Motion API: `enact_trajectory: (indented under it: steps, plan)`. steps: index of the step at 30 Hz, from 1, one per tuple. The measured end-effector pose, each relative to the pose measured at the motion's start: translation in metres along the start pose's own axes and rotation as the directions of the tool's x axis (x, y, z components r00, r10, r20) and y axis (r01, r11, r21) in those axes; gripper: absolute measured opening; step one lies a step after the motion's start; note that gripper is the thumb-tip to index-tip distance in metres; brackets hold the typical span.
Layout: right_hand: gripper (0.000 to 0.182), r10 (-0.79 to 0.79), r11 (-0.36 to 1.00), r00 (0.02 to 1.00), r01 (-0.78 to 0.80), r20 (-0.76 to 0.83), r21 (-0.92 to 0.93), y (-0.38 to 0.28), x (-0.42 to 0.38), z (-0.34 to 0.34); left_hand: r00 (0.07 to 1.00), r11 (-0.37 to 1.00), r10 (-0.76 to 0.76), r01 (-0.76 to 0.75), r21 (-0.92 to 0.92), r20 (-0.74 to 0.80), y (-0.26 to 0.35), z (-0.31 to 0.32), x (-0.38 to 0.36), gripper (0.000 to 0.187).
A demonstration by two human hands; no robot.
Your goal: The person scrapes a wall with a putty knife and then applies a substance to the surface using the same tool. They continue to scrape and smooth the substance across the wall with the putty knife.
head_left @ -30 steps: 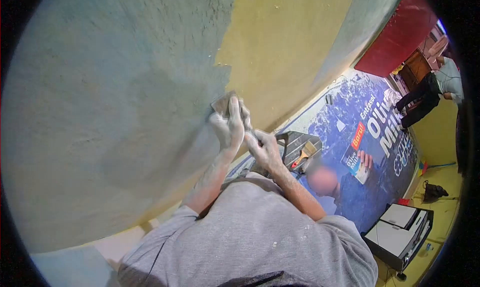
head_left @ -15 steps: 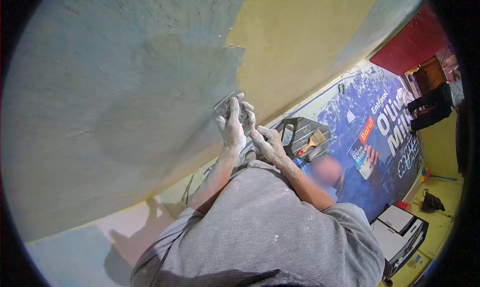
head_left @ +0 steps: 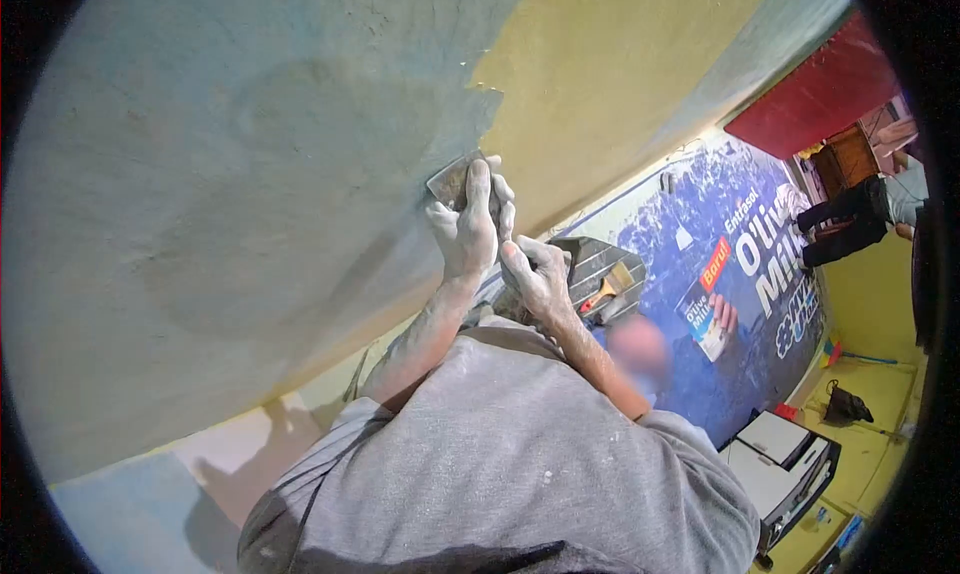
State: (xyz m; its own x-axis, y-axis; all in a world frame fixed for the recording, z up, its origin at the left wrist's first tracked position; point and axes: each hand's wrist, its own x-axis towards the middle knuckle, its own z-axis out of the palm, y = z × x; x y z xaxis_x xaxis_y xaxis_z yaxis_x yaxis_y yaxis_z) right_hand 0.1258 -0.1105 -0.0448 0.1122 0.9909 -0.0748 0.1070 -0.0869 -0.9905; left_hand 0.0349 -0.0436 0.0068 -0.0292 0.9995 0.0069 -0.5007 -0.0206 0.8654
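Observation:
My left hand (head_left: 467, 224), coated in white dust, is closed around a flat grey square-edged plate (head_left: 447, 184), possibly a scraper. The plate's far edge lies against or very near the blue-grey painted wall (head_left: 300, 174), just left of a jagged yellow patch (head_left: 570, 84). Close beside it, my right hand (head_left: 541, 277) has its fingers curled and pressed together near the heel of my left hand. What they grip, if anything, is hidden.
A paintbrush (head_left: 611, 287) rests on a dark ribbed surface (head_left: 590, 259) beyond my right hand. A printed blue banner (head_left: 720, 234) covers the floor. A person in dark trousers (head_left: 850, 214) is at the far right, near a white-topped case (head_left: 775, 439).
Both hands and the plate have moved slightly upward in the view along the wall. The floor and banner have shifted a little left as the camera turned.

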Motion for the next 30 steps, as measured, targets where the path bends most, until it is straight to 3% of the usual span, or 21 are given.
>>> enact_trajectory:
  steps: [2, 6, 8, 10, 13, 16, 18, 20, 24, 26, 27, 28, 29, 30]
  plan:
    - [0.044, -0.148, 0.988, 0.987, 0.146, -0.057, -0.040, 0.021, -0.003, 0.006, 0.999, 0.999, -0.036, 0.036, 0.036, 0.005, -0.012, -0.008, 0.003, 0.018]
    - [0.044, -0.116, 0.993, 0.991, 0.113, -0.060, -0.041, 0.035, 0.001, 0.004, 0.997, 0.999, 0.005, -0.008, 0.044, 0.077, -0.013, -0.009, 0.005, 0.021]
    - [0.045, -0.025, 0.999, 1.000, 0.025, -0.001, 0.039, 0.026, 0.005, -0.002, 0.997, 0.996, -0.076, 0.076, 0.038, -0.003, -0.003, 0.000, -0.002, 0.021]
    - [0.045, -0.052, 0.999, 0.998, 0.052, -0.031, 0.005, 0.017, 0.001, -0.001, 0.998, 0.998, -0.052, 0.053, 0.030, -0.026, -0.004, 0.005, 0.003, 0.019]
    - [0.048, -0.096, 0.993, 0.994, 0.092, -0.049, -0.070, 0.039, 0.001, 0.003, 0.999, 0.997, -0.032, 0.033, 0.072, -0.003, -0.017, -0.003, 0.002, 0.021]
    - [0.048, -0.006, 1.000, 1.000, 0.006, -0.009, -0.007, 0.027, -0.002, -0.006, 0.998, 0.995, -0.065, 0.064, 0.074, 0.016, -0.013, 0.000, 0.002, 0.021]
    - [0.048, -0.032, 0.999, 0.999, 0.032, -0.032, -0.002, 0.021, -0.003, -0.004, 0.994, 0.994, -0.103, 0.104, 0.020, -0.047, -0.012, 0.004, 0.003, 0.022]
    - [0.045, -0.115, 0.990, 0.991, 0.108, -0.070, -0.088, 0.042, 0.000, 0.001, 1.000, 0.999, -0.028, 0.028, 0.017, 0.003, -0.025, -0.007, 0.002, 0.022]
    - [0.046, -0.210, 0.972, 0.977, 0.203, -0.046, -0.116, 0.015, 0.003, -0.004, 1.000, 0.999, -0.011, 0.010, 0.041, 0.017, -0.016, 0.000, 0.009, 0.019]
    - [0.047, -0.014, 0.999, 0.999, 0.013, -0.031, -0.043, 0.003, 0.005, -0.007, 0.996, 0.997, -0.076, 0.076, -0.008, -0.045, 0.004, 0.016, 0.009, 0.017]
    - [0.047, -0.030, 0.998, 0.999, 0.028, -0.030, -0.064, 0.017, 0.004, -0.005, 0.998, 1.000, -0.022, 0.022, 0.005, 0.062, -0.008, 0.004, 0.013, 0.018]
    - [0.047, -0.065, 0.995, 0.997, 0.062, -0.033, -0.082, 0.033, 0.007, -0.003, 0.997, 1.000, 0.011, -0.011, -0.004, 0.071, -0.017, 0.000, 0.015, 0.018]
    - [0.047, -0.148, 0.978, 0.988, 0.140, -0.041, -0.155, 0.039, 0.006, -0.002, 0.999, 0.999, -0.001, 0.000, 0.037, 0.032, -0.022, -0.006, 0.007, 0.019]
    - [0.048, -0.102, 0.982, 0.994, 0.095, -0.040, -0.164, 0.042, 0.004, -0.004, 1.000, 0.997, -0.019, 0.020, 0.073, -0.012, -0.026, -0.007, 0.006, 0.021]
